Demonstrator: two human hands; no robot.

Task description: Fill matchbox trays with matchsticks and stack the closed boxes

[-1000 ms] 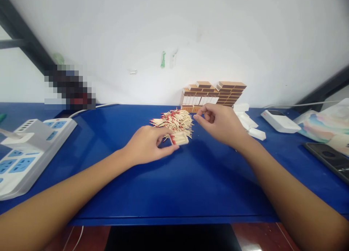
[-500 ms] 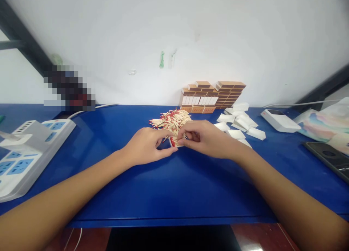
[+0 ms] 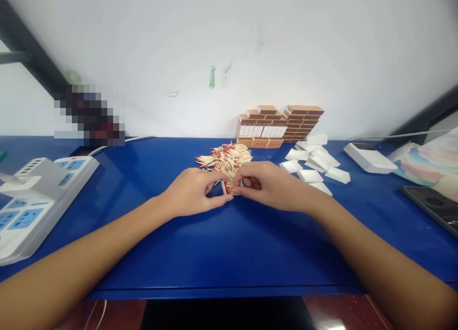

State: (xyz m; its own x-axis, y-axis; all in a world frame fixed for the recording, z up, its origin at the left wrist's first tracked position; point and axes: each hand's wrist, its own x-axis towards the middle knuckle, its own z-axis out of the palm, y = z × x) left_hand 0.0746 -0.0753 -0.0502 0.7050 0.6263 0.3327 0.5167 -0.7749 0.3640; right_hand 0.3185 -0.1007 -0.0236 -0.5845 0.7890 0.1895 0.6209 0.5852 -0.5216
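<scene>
A small white matchbox tray (image 3: pixel 224 188) with red-tipped matches (image 3: pixel 229 186) in it sits on the blue table between my hands. My left hand (image 3: pixel 189 191) grips the tray, its thumb on the near side and its fingers on the far side. Over the right part of the tray, my right hand (image 3: pixel 266 184) is closed in a pinch on matches. Its fingers hide that end of the tray. Right behind my hands lies a loose pile of matches (image 3: pixel 231 157), heads mostly to the left.
Brown matchboxes (image 3: pixel 304 122) are stacked against the wall. Several white tray pieces (image 3: pixel 310 176) lie right of my right hand. Further right are a white device (image 3: pixel 370 159), a dark phone (image 3: pixel 431 207) and a colourful plastic bag (image 3: pixel 425 160). A power strip (image 3: pixel 77 177) stands at the left.
My right fingertips have lowered slightly over the tray, and more matches show beside them. My left hand keeps its hold. The view has shifted very slightly.
</scene>
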